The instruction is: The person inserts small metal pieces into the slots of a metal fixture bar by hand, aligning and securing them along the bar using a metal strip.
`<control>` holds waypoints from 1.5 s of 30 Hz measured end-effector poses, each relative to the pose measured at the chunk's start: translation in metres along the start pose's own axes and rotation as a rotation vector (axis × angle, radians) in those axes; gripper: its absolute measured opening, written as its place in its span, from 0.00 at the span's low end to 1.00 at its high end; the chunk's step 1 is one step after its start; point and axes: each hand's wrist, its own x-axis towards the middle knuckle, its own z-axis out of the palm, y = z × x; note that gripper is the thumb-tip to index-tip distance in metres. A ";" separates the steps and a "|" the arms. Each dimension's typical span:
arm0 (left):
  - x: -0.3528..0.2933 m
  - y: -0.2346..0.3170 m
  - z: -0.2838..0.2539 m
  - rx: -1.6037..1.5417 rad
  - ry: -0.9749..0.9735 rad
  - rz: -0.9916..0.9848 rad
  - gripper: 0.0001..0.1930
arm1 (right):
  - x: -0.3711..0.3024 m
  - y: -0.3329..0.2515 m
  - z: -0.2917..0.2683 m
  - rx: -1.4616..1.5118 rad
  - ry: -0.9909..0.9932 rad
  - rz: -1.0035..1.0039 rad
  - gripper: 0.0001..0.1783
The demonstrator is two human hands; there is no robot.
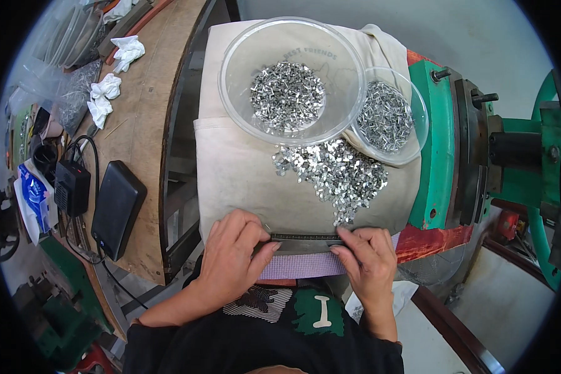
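A narrow dark metal bar point(305, 242) with a row of small slots or parts along its far edge lies crosswise in front of me. My left hand point(230, 252) closes on its left end with thumb and fingers, and my right hand point(369, 254) pinches the right end. A tiny pin-like bit shows by my left fingertips. Beyond the bar, a loose pile of small shiny flat metal pieces point(346, 177) lies on the beige cloth point(230, 181). A large see-through tub point(230, 93) of short metal pieces stands behind it, beside a smaller see-through bowl point(422, 118) of small pins.
A green machine point(435, 149) with protruding bolts borders the cloth on the right. On the left, a wooden table point(149, 81) carries a black flat box point(119, 209), a black adapter point(71, 187) with cables, crumpled tissues point(128, 52) and plastic bags. A lilac textured strip point(305, 267) lies nearest my body.
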 end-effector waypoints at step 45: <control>-0.012 0.005 0.002 0.425 0.040 0.390 0.16 | -0.015 0.030 0.015 0.081 0.157 -0.329 0.18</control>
